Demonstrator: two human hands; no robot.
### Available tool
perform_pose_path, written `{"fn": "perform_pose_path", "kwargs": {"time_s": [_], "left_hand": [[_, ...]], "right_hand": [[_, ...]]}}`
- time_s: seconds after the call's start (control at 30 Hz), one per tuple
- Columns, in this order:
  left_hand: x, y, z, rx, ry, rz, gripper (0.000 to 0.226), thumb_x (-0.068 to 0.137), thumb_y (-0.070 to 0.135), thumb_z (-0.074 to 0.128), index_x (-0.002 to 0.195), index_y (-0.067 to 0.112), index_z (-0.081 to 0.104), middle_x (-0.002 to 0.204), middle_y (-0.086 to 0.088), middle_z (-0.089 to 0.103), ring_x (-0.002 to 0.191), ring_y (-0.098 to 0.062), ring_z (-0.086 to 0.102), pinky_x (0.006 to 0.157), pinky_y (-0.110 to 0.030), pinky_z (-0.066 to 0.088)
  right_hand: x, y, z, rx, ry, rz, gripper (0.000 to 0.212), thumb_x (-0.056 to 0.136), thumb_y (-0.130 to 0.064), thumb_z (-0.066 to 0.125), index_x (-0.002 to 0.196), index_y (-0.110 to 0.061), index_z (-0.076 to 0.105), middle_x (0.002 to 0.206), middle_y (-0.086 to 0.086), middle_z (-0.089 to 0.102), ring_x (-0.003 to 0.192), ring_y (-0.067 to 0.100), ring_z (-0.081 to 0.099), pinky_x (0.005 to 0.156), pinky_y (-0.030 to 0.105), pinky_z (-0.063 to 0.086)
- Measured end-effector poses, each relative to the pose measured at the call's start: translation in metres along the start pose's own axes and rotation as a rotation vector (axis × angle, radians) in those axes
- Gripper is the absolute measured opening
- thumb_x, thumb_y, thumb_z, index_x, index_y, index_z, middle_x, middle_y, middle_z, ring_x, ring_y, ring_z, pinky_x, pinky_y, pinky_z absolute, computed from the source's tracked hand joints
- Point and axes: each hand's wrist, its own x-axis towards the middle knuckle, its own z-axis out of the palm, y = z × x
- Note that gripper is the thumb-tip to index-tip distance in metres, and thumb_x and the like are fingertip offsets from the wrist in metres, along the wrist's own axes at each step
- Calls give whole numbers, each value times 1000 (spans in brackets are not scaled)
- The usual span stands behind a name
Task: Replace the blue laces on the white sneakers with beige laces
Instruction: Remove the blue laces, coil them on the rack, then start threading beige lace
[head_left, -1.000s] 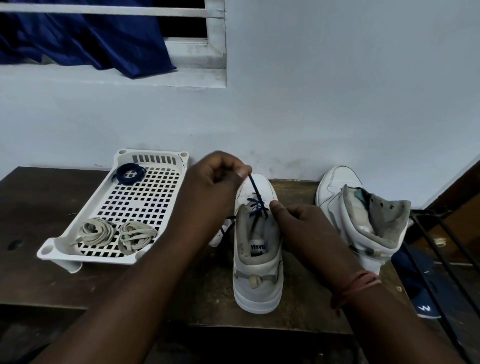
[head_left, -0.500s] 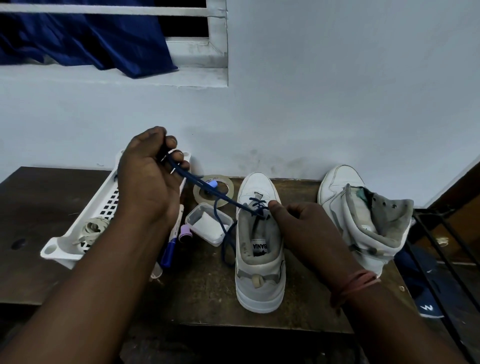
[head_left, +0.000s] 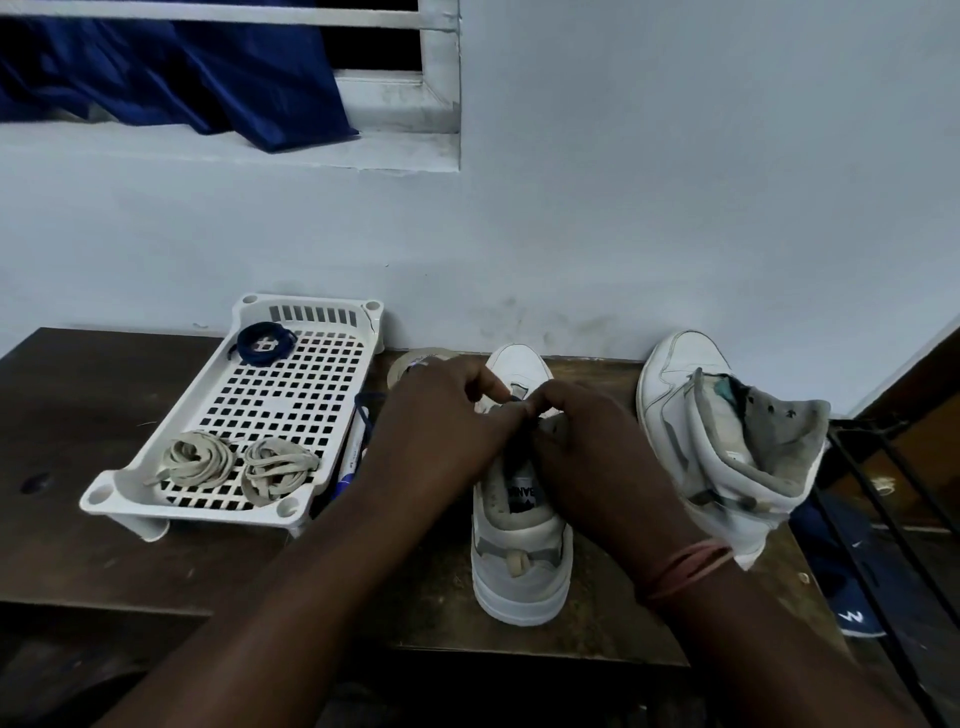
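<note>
Both hands, the left hand (head_left: 447, 410) and right hand (head_left: 582, 436), cover the near sneaker (head_left: 519, 545) at its eyelets, hiding the blue lace (head_left: 367, 415) there and whatever the fingertips pinch.

Tape roll (head_left: 410, 364) and white tray (head_left: 171, 415) on dark table (head_left: 78, 405).

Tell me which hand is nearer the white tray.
Left. The left hand works at the sneaker just beside the white tray; the right hand is farther, beyond it.
</note>
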Motion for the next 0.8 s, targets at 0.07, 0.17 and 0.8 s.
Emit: {"fn": "perform_pose_path", "kwargs": {"time_s": [0.07, 0.17, 0.8], "left_hand": [[3, -4, -1, -48, -43, -57, 22, 77, 48, 82, 86, 31, 71, 86, 8, 71, 83, -7, 68, 82, -37, 56], [6, -10, -5, -128, -54, -137, 21, 72, 39, 88, 82, 27, 73, 79, 8, 71, 75, -9, 65, 77, -32, 53], [10, -15, -15, -93, -259, -245, 23, 95, 31, 66, 92, 10, 75, 156, 7, 48, 106, -13, 62, 97, -35, 45]], "right_hand": [[0, -2, 0, 77, 122, 72, 11, 88, -23, 67, 79, -26, 64, 77, -10, 64, 70, 1, 59, 64, 25, 43], [4, -2, 0, 426, 281, 367, 12, 86, -19, 63, 78, -11, 66, 70, -1, 67, 64, 11, 59, 65, 32, 50], [12, -23, -32, 1168, 376, 345, 3, 99, -4, 52, 96, -6, 54, 89, 15, 74, 67, 15, 68, 63, 25, 56]]}}
